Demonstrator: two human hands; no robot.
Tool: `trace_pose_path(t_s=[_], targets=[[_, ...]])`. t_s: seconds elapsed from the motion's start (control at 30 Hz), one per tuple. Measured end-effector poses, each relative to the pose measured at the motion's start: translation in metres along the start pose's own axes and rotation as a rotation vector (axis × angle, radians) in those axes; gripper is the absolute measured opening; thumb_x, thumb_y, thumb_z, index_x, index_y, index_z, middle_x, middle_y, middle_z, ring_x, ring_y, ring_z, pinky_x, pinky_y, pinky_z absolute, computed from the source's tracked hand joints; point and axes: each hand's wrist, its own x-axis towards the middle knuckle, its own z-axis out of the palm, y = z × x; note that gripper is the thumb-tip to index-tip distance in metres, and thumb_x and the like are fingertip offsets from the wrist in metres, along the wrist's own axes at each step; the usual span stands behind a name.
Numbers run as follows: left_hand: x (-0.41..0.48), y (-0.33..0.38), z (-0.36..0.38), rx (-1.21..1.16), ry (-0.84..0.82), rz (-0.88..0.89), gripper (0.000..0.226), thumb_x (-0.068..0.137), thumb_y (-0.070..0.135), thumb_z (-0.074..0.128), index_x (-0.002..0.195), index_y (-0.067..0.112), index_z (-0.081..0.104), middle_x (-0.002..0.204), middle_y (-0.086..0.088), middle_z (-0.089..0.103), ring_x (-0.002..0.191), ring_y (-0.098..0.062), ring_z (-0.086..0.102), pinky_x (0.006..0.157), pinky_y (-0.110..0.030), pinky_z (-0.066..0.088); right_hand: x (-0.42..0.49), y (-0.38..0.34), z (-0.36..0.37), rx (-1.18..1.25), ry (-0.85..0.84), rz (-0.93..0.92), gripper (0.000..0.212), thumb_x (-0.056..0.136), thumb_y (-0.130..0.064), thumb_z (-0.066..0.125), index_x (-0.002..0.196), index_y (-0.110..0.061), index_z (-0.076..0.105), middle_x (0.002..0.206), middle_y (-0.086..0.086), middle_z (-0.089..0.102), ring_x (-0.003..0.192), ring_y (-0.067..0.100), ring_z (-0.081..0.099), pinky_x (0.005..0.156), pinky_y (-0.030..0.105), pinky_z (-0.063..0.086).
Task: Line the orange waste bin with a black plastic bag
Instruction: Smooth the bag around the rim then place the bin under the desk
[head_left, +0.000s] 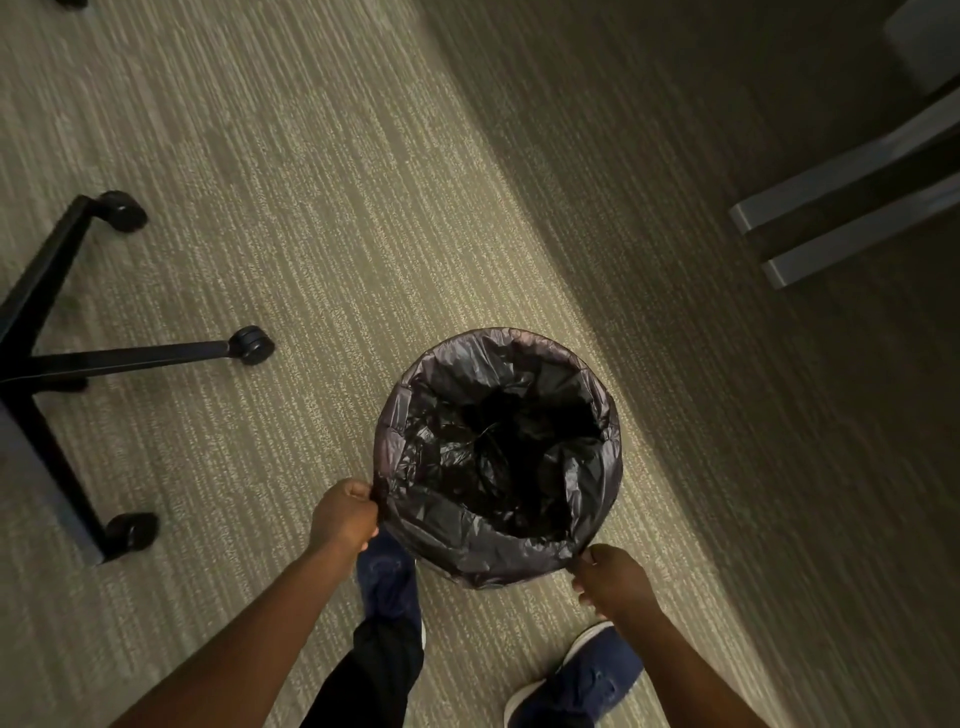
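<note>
A round waste bin stands on the carpet just ahead of my feet, wholly covered by a black plastic bag (483, 540) that is folded over its rim and hangs crumpled inside. None of the bin's orange surface shows. My left hand (344, 516) pinches the bag's edge at the bin's near left side. At the near right side, my right hand (613, 579) is closed on the bag's edge.
A black office chair base (47, 358) with castors stands to the left. Two grey metal furniture feet (831, 208) lie on the carpet at the upper right. My blue shoes (582, 680) are planted right behind the bin.
</note>
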Motion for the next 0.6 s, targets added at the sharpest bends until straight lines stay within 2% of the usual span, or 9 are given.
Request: trace_pose_path(t_s=[0.1,0.17,0.23,0.37,0.43,0.5,0.6], targets=[[-0.012,-0.003,0.0,-0.238,0.06,0.026,0.016,0.098,0.018,0.049,0.11,0.018,0.059,0.098,-0.009,0.069,0.081,-0.029,0.067,0.063,-0.036,0.053,-0.002,0.003,0.005,0.08,0.091,-0.031,0.018,0.095,-0.031,0.058,0.098,-0.014,0.064,0.077,0.009,0.076,0.069,0.027,0.073,0.067,0.037,0.056],[-0.02,-0.003,0.001,-0.383,-0.025,0.025,0.025,0.099,0.016,0.04,0.11,0.014,0.062,0.1,-0.013,0.071,0.085,-0.032,0.067,0.066,-0.038,0.053,-0.005,0.003,0.007,0.168,0.151,-0.055,0.013,0.093,-0.026,0.057,0.104,-0.021,0.061,0.081,0.008,0.075,0.074,0.031,0.073,0.072,0.044,0.058],[-0.03,-0.004,0.003,-0.448,-0.162,0.018,0.027,0.097,0.014,0.04,0.105,0.012,0.065,0.092,-0.012,0.075,0.08,-0.03,0.068,0.064,-0.036,0.053,-0.006,0.003,0.01,0.232,0.151,-0.081,0.009,0.092,-0.022,0.057,0.098,-0.027,0.061,0.08,0.005,0.075,0.071,0.027,0.073,0.072,0.047,0.059],[-0.032,-0.008,0.006,-0.38,-0.34,0.022,0.019,0.096,0.005,0.051,0.102,0.014,0.066,0.079,-0.004,0.077,0.071,-0.023,0.069,0.061,-0.034,0.052,-0.003,0.003,0.018,0.164,0.136,-0.131,0.012,0.094,-0.016,0.055,0.093,-0.018,0.067,0.076,0.005,0.075,0.068,0.022,0.072,0.071,0.047,0.059],[-0.026,-0.01,0.005,-0.352,-0.373,0.01,0.021,0.095,0.0,0.051,0.104,0.012,0.066,0.082,-0.007,0.076,0.072,-0.023,0.068,0.06,-0.034,0.052,0.003,0.001,0.021,0.136,0.139,-0.114,0.014,0.093,-0.014,0.054,0.093,-0.016,0.068,0.077,0.006,0.075,0.07,0.024,0.073,0.07,0.046,0.059],[-0.02,-0.012,0.003,-0.267,-0.354,0.01,0.022,0.095,-0.001,0.052,0.103,0.011,0.068,0.088,-0.01,0.076,0.073,-0.022,0.067,0.058,-0.032,0.053,0.01,0.0,0.022,0.135,0.137,-0.091,0.013,0.091,-0.013,0.055,0.092,-0.015,0.068,0.076,0.006,0.076,0.07,0.026,0.073,0.068,0.044,0.059],[-0.013,-0.014,0.005,-0.165,-0.169,0.032,0.017,0.094,-0.001,0.053,0.093,0.01,0.067,0.088,-0.013,0.075,0.069,-0.021,0.066,0.059,-0.032,0.051,0.019,0.004,0.021,0.201,0.11,-0.088,0.008,0.091,-0.015,0.058,0.096,-0.019,0.063,0.072,0.004,0.074,0.063,0.023,0.071,0.058,0.037,0.056]])
